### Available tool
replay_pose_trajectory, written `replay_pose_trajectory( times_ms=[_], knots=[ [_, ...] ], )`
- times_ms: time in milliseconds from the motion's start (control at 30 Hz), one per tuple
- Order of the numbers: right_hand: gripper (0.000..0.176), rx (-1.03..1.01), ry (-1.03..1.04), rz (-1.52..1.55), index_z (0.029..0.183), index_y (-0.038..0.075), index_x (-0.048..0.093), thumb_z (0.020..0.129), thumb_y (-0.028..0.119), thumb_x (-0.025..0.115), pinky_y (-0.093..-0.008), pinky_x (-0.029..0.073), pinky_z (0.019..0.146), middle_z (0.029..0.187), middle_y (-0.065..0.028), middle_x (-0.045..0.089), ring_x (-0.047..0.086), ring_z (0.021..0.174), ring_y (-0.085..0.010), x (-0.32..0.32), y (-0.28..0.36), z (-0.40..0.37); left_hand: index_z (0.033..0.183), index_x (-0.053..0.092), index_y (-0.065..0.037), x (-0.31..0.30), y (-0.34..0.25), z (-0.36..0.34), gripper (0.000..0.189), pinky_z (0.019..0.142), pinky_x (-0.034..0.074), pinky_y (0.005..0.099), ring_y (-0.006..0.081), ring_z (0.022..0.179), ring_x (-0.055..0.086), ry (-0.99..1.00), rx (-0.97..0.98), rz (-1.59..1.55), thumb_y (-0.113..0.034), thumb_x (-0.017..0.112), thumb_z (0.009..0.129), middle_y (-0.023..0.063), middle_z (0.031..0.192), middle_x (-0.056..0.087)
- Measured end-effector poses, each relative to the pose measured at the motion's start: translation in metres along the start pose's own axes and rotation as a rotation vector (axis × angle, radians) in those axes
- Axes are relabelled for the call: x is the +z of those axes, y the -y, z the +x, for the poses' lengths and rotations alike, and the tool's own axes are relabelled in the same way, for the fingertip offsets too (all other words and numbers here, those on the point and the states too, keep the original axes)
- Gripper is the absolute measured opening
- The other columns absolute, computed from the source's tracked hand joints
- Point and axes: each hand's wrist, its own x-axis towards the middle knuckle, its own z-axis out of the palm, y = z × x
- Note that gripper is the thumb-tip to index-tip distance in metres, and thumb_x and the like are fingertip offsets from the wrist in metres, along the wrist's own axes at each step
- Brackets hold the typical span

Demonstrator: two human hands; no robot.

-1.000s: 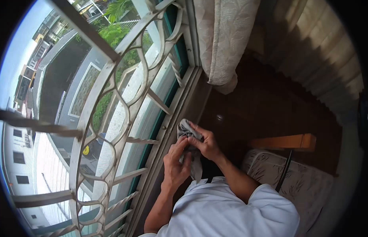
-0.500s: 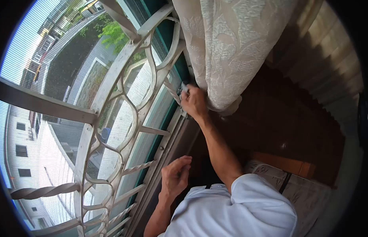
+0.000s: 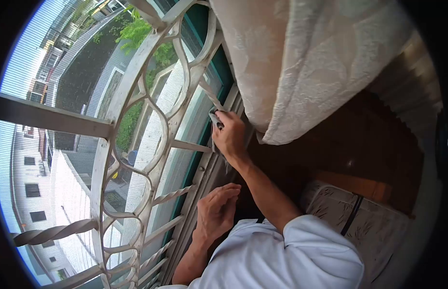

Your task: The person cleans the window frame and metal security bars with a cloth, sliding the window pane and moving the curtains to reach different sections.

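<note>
- The right hand (image 3: 229, 136) is closed around a bunched grey cloth (image 3: 214, 117). Only a small fold of the cloth shows above the knuckles, and the rest is hidden under the palm.
- The cloth sits at the top of the grip. It is pressed against the window frame (image 3: 202, 136) where a slanted white bar of the grille (image 3: 106, 144) meets the teal edge.
- The right arm reaches up and forward from a pale short sleeve (image 3: 305, 255), with the wrist just above the lower window track.
- The left hand (image 3: 218, 209) hangs lower and nearer the body, well apart from the cloth. Its fingers are loosely curled beside the sill (image 3: 192, 195), and nothing shows in its grasp.
- A cream patterned curtain (image 3: 310, 67) hangs just right of the working hand. Its hem comes close to the knuckles, though whether it touches them cannot be told.
- The grille's white curved loops and a twisted bar (image 3: 50, 230) fill the left of the view. Rooftops, pale buildings and green trees lie beyond it, far below.
- To the right, over a dark wooden floor (image 3: 373, 130), stands a chair with a leaf-print cushion (image 3: 373, 221) and a wooden rail (image 3: 358, 185).
</note>
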Motion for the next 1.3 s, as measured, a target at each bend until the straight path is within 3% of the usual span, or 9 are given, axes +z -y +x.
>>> replay_pose_trajectory(
  times_ms=[200, 300, 467, 533, 700, 833, 933, 1000, 1300],
  knots=[
    [0.023, 0.090, 0.220, 0.198, 0.106, -0.003, 0.073, 0.083, 0.001, 0.073, -0.0383, 0.054, 0.065, 0.088, -0.0188, 0.069, 0.069, 0.076, -0.0341, -0.003, -0.002, -0.022, 0.101, 0.072, 0.003, -0.009, 0.012, -0.007, 0.027, 0.076, 0.060, 0.0296, 0.0227, 0.085, 0.076, -0.090, -0.087, -0.093, 0.016, 0.057, 0.081, 0.0176, 0.105, 0.076],
    [0.034, -0.073, -0.084, 0.044, 0.116, -0.001, 0.071, 0.082, -0.001, 0.071, -0.0415, 0.056, 0.074, 0.098, -0.0193, 0.069, 0.070, 0.087, -0.0357, 0.009, -0.009, -0.005, 0.101, 0.072, 0.003, -0.014, 0.010, 0.000, 0.028, 0.074, 0.059, 0.0291, 0.0212, 0.082, 0.076, -0.073, -0.019, -0.029, 0.016, 0.057, 0.082, 0.0174, 0.105, 0.076],
    [0.040, -0.117, -0.027, -0.073, 0.120, 0.001, 0.069, 0.080, -0.002, 0.071, -0.0426, 0.057, 0.075, 0.102, -0.0173, 0.067, 0.069, 0.088, -0.0366, 0.007, -0.005, -0.009, 0.100, 0.072, 0.003, -0.025, 0.026, -0.021, 0.028, 0.073, 0.059, 0.0291, 0.0214, 0.081, 0.075, -0.122, -0.125, -0.045, 0.016, 0.055, 0.082, 0.0165, 0.104, 0.076],
    [0.046, -0.119, 0.252, -0.102, 0.124, 0.002, 0.066, 0.078, -0.001, 0.073, -0.0428, 0.057, 0.076, 0.100, -0.0164, 0.067, 0.069, 0.090, -0.0359, -0.011, 0.003, -0.013, 0.100, 0.072, 0.003, -0.022, 0.028, -0.026, 0.028, 0.073, 0.059, 0.0294, 0.0219, 0.081, 0.075, -0.102, -0.150, -0.059, 0.016, 0.056, 0.081, 0.0163, 0.104, 0.076],
    [0.058, -0.085, 0.160, -0.269, 0.130, 0.006, 0.062, 0.074, 0.002, 0.077, -0.0447, 0.057, 0.075, 0.104, -0.0161, 0.066, 0.069, 0.089, -0.0379, 0.001, -0.001, 0.002, 0.099, 0.072, 0.002, -0.017, 0.015, -0.012, 0.026, 0.071, 0.059, 0.0297, 0.0219, 0.078, 0.075, -0.059, -0.056, -0.026, 0.014, 0.057, 0.080, 0.0159, 0.103, 0.076],
    [0.049, -0.074, 0.324, -0.192, 0.125, 0.002, 0.064, 0.077, 0.002, 0.074, -0.0434, 0.057, 0.074, 0.100, -0.0181, 0.067, 0.069, 0.087, -0.0371, -0.013, -0.001, -0.014, 0.099, 0.072, 0.002, -0.013, 0.023, -0.021, 0.025, 0.071, 0.060, 0.0302, 0.0230, 0.080, 0.075, -0.074, -0.134, -0.034, 0.013, 0.059, 0.081, 0.0161, 0.104, 0.076],
    [0.033, -0.194, 0.458, 0.242, 0.116, -0.001, 0.070, 0.082, 0.003, 0.071, -0.0403, 0.057, 0.073, 0.095, -0.0198, 0.069, 0.070, 0.086, -0.0374, -0.027, -0.012, -0.023, 0.099, 0.072, 0.001, -0.007, 0.022, -0.023, 0.024, 0.071, 0.060, 0.0307, 0.0233, 0.080, 0.075, -0.059, -0.137, -0.046, 0.012, 0.060, 0.081, 0.0161, 0.104, 0.076],
    [0.026, 0.062, 0.062, 0.339, 0.112, -0.002, 0.073, 0.087, 0.004, 0.069, -0.0388, 0.057, 0.073, 0.091, -0.0202, 0.071, 0.071, 0.086, -0.0370, -0.037, -0.016, -0.009, 0.099, 0.072, 0.001, -0.007, 0.022, -0.021, 0.024, 0.071, 0.060, 0.0309, 0.0231, 0.079, 0.075, -0.058, -0.105, -0.045, 0.012, 0.060, 0.082, 0.0160, 0.103, 0.076],
    [0.034, -0.008, 0.180, -0.010, 0.119, -0.006, 0.070, 0.086, 0.000, 0.072, -0.0351, 0.057, 0.079, 0.106, -0.0254, 0.073, 0.074, 0.094, -0.0325, -0.011, -0.048, 0.058, 0.099, 0.072, 0.002, -0.007, 0.019, -0.041, 0.027, 0.070, 0.058, 0.0299, 0.0210, 0.076, 0.074, -0.130, -0.207, -0.004, 0.013, 0.057, 0.081, 0.0162, 0.103, 0.075]
  ],
)
